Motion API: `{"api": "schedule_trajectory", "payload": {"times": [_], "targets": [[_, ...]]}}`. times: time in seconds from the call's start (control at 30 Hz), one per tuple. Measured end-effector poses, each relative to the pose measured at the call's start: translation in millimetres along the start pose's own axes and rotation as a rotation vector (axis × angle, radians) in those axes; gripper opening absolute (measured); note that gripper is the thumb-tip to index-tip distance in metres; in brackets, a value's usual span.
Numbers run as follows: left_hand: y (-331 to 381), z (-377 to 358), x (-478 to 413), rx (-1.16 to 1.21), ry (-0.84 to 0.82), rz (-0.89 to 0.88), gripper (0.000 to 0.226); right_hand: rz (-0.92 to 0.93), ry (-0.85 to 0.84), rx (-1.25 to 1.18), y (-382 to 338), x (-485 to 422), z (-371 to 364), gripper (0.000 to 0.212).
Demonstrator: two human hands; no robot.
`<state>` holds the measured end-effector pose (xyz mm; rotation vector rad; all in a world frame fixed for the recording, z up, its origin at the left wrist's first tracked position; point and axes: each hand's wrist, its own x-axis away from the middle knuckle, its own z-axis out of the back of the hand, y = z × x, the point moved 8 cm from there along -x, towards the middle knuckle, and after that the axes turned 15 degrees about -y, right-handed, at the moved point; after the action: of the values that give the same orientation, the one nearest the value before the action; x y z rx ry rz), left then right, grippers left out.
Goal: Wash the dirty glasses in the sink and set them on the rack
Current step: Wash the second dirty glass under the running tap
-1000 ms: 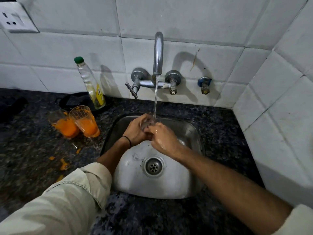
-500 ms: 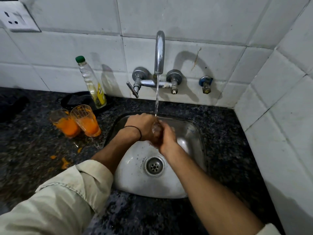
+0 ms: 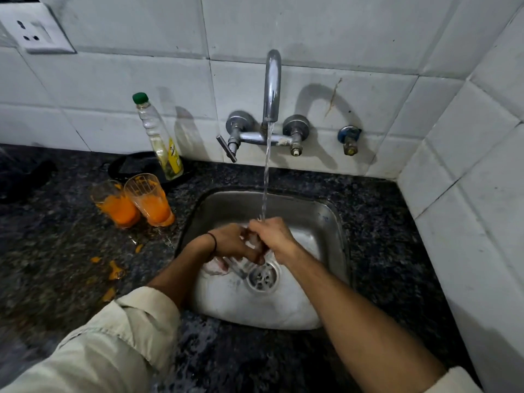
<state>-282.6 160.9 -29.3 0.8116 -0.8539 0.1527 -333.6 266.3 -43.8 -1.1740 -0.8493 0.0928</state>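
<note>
Over the steel sink [image 3: 326, 219], my left hand [image 3: 231, 243] and my right hand [image 3: 273, 236] both grip a clear glass [image 3: 249, 241], mostly hidden between the fingers. Water from the tap [image 3: 272, 86] falls onto my right hand's knuckles. A pale, wet patch, perhaps foam or cloth, [image 3: 214, 268] shows under my left hand, beside the drain [image 3: 262, 276]. Two dirty glasses stand on the counter left of the sink, each holding orange liquid: one [image 3: 117, 204] farther left, one [image 3: 150, 199] nearer the sink.
A bottle with a green cap [image 3: 158, 137] leans by the wall behind the glasses. Orange spills [image 3: 114, 272] dot the dark granite counter [image 3: 56, 265]. A black object [image 3: 133, 165] lies behind the bottle. Tiled walls close the back and right. No rack is in view.
Both hands have dropped lower in the sink with the glass, and the right hand has turned over it so the water hits its knuckles.
</note>
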Motion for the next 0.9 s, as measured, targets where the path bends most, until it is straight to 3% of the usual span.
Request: {"api": "schedule_trajectory", "payload": {"times": [0.07,0.17,0.27,0.33,0.4,0.47,0.53,0.63,0.7,0.8,0.87,0.9], "targets": [[-7,-19,-1,0.267,-0.147,-0.082,0.06,0.15,-0.071,0.33,-33,7,-3,0.031],[6,-27,-6,0.636,-0.167,-0.424,0.048,0.334,-0.112,0.572,-70,23,-6,0.034],[15,-8,-6,0.693,0.21,-0.509,0.027,0.396,0.132,0.716,-90,35,2,0.04],[20,6,-5,0.487,0.53,-0.397,0.02,0.358,0.285,0.762,-92,42,4,0.044],[28,14,3,0.327,0.701,-0.317,0.018,0.331,0.341,0.805,-95,43,4,0.045],[35,14,2,0.37,0.589,-0.398,0.022,0.336,0.29,0.948,-105,42,4,0.044],[38,13,-3,0.505,0.348,-0.56,0.032,0.414,0.102,1.113,-117,46,-1,0.04],[45,20,4,0.489,0.221,-0.689,0.031,0.551,-0.099,1.241,-130,61,-6,0.04],[52,28,9,0.425,0.34,-0.608,0.026,0.547,0.028,1.215,-136,65,-2,0.038],[57,37,16,0.405,0.687,-0.419,0.016,0.357,0.267,0.842,-128,56,15,0.043],[59,39,21,0.29,0.839,-0.319,0.018,0.26,0.31,0.755,-120,50,16,0.046],[60,39,22,0.261,0.835,-0.334,0.019,0.242,0.302,0.786,-120,48,16,0.046]]}}
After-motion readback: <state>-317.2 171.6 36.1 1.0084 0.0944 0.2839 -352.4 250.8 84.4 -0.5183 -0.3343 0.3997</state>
